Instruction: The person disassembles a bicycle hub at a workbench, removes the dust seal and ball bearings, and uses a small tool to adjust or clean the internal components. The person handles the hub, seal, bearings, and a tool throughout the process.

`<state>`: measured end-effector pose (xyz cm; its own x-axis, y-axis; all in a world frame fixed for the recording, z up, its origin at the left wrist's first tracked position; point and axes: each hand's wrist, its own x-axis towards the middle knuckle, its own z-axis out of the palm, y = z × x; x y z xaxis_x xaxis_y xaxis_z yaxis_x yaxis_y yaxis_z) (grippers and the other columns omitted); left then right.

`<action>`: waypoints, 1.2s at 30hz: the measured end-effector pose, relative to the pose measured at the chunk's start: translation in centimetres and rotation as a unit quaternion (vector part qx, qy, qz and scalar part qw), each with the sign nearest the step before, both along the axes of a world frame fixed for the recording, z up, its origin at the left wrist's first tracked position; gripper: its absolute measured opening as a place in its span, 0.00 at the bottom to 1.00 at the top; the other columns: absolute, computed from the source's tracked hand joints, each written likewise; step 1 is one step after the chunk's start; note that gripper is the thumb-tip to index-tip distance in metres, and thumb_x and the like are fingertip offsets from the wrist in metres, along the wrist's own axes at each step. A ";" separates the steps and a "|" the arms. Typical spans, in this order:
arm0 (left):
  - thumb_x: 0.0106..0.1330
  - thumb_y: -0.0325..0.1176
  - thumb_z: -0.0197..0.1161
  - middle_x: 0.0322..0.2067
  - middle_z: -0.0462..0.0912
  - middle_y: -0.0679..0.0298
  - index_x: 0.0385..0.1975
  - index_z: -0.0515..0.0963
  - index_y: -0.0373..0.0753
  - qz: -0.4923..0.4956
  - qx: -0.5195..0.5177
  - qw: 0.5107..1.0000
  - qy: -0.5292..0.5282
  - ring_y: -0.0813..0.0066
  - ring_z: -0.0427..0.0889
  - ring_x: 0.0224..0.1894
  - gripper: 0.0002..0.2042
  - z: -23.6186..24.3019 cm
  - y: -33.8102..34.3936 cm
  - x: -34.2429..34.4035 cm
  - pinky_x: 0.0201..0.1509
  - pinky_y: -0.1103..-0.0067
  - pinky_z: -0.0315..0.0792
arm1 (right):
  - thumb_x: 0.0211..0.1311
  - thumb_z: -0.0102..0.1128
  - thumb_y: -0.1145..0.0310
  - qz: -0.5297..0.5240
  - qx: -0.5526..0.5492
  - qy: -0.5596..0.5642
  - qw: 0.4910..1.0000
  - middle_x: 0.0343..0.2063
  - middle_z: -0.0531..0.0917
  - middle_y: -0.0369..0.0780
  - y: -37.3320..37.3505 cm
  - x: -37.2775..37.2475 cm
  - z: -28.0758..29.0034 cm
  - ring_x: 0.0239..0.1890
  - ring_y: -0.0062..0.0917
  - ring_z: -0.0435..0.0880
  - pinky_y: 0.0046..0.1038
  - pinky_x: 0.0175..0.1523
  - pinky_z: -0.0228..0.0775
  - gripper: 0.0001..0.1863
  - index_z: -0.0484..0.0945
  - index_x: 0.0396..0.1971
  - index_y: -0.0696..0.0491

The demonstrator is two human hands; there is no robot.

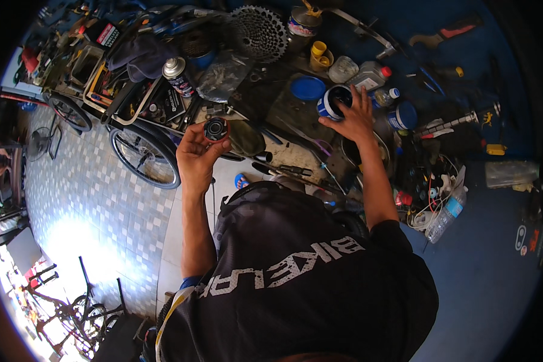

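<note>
My left hand (pixel 200 151) is raised at the centre left, fingers and thumb pinched around a small round black bicycle part (pixel 215 129) with a ringed face and a hole. I cannot tell exactly which part it is. To the right, my right hand (pixel 357 116) reaches over an uncovered blue-and-white tub (pixel 327 104) with a dark inside. Its fingers are spread across the mouth, and a bent finger seems to reach inside; the fingertip is hidden. The thumb lies by the tub's near side. Just left of the tub lies a blue lid (pixel 308 88).
A grey bottle with a red cap (pixel 371 75), a clear bottle (pixel 383 96) and another blue tub (pixel 402 116) crowd the right hand. A spray can (pixel 176 75) and large cassette (pixel 258 33) stand farther back. A bicycle wheel (pixel 143 154) is at left.
</note>
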<state>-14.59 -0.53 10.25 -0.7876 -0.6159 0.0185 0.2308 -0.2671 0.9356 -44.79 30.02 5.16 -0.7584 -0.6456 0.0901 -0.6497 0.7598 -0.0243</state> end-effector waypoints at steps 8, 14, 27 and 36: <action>0.66 0.12 0.71 0.51 0.88 0.60 0.63 0.77 0.29 -0.005 -0.035 0.999 0.015 0.74 0.88 0.51 0.25 0.6 0.4 0.3 0.57 0.74 0.84 | 0.51 0.69 0.20 -0.004 0.002 0.001 1.000 0.80 0.63 0.50 0.1 0.4 2.0 0.85 0.53 0.46 0.58 0.85 0.37 0.44 0.94 0.50 0.46; 0.70 0.14 0.67 0.58 0.85 0.57 0.67 0.75 0.29 -0.039 -0.086 0.995 -0.016 0.73 0.85 0.58 0.25 1.2 0.5 0.2 0.64 0.75 0.82 | 0.53 0.73 0.25 0.140 -0.298 -0.037 0.944 0.75 0.68 0.49 -4.8 4.1 7.8 0.81 0.55 0.55 0.60 0.82 0.48 0.42 0.88 0.58 0.41; 0.68 0.18 0.71 0.55 0.85 0.62 0.66 0.79 0.34 -0.040 -0.172 0.984 -0.032 0.74 0.85 0.54 0.25 2.7 0.7 0.3 0.55 0.75 0.81 | 0.56 0.67 0.21 0.434 -0.267 -0.029 0.860 0.75 0.68 0.43 -12.8 12.9 14.5 0.78 0.51 0.60 0.57 0.78 0.57 0.36 0.89 0.53 0.32; 0.67 0.19 0.72 0.54 0.86 0.61 0.65 0.80 0.34 -0.031 -0.187 0.981 -0.044 0.73 0.85 0.53 0.24 2.3 0.3 0.9 0.53 0.74 0.82 | 0.54 0.69 0.22 0.430 -0.253 0.004 0.866 0.74 0.69 0.43 -12.8 12.2 14.8 0.78 0.52 0.62 0.57 0.78 0.57 0.34 0.90 0.50 0.32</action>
